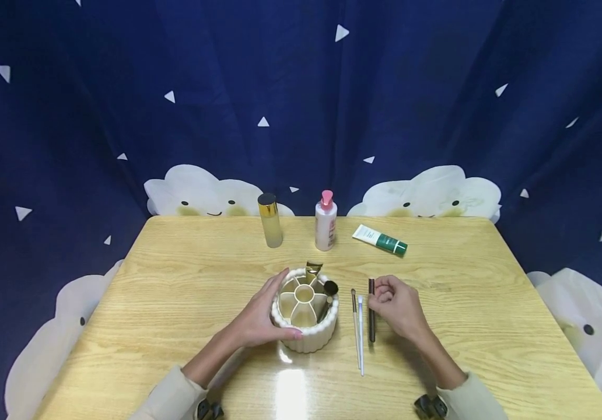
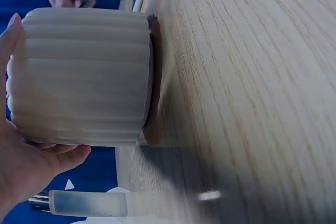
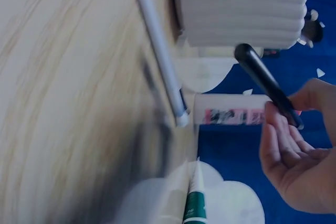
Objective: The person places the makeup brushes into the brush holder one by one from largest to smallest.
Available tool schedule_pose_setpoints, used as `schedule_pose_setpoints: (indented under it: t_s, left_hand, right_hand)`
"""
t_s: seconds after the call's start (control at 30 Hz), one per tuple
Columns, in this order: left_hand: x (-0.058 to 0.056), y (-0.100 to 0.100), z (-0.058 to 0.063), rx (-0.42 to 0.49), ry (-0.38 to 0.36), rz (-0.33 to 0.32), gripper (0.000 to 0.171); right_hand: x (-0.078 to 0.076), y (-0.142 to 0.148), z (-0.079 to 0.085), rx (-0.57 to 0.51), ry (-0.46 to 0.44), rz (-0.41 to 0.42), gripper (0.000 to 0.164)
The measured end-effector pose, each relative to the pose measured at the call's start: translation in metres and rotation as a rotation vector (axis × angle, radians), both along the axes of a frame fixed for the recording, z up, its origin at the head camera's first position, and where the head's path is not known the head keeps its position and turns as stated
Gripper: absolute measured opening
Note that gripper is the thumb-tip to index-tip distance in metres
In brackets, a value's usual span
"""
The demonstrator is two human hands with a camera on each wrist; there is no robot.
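My left hand (image 1: 259, 315) grips a round, cream-white ribbed organizer (image 1: 308, 341), fingers at its far left rim and thumb across its near side. Curved dividers split its inside into compartments around a central ring. A makeup brush with a dark round head (image 1: 331, 287) and a shiny gold item (image 1: 312, 269) stand in it. To its right, my right hand (image 1: 398, 306) pinches a slim dark pen-like stick (image 1: 371, 326) near its far end. In the right wrist view the stick (image 3: 265, 80) is raised off the table between thumb and fingers.
Two thin brushes, one with a brown tip (image 1: 355, 326) and one pale (image 1: 361, 344), lie between organizer and stick. Farther back stand a gold-and-black-capped bottle (image 1: 271, 227) and a pink-topped bottle (image 1: 325, 227). A green-and-white tube (image 1: 381, 240) lies right of them on the wooden table (image 1: 175, 274).
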State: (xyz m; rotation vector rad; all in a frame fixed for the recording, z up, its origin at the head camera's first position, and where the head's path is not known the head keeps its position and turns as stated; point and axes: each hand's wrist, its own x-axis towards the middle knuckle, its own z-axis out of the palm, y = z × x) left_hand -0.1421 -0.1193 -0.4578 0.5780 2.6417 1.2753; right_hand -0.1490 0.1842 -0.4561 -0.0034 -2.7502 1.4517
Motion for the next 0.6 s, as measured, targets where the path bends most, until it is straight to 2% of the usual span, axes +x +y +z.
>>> schedule_pose_setpoints:
  t_s: [0.2,0.47,0.6]
  left_hand:
    - [0.001,0.000,0.001,-0.011,-0.002,0.002,0.122]
    - [0.002,0.001,0.000,-0.011,0.001,0.007,0.123]
    - [0.001,0.000,0.000,-0.006,0.005,0.007,0.122]
  right_hand:
    - [0.007,-0.009,0.014,-0.141,0.160,-0.039,0.019]
    - [0.014,-0.020,0.044,-0.279,0.208,0.011,0.019]
    - [0.018,-0.029,0.051,-0.359,0.260,0.051,0.021]
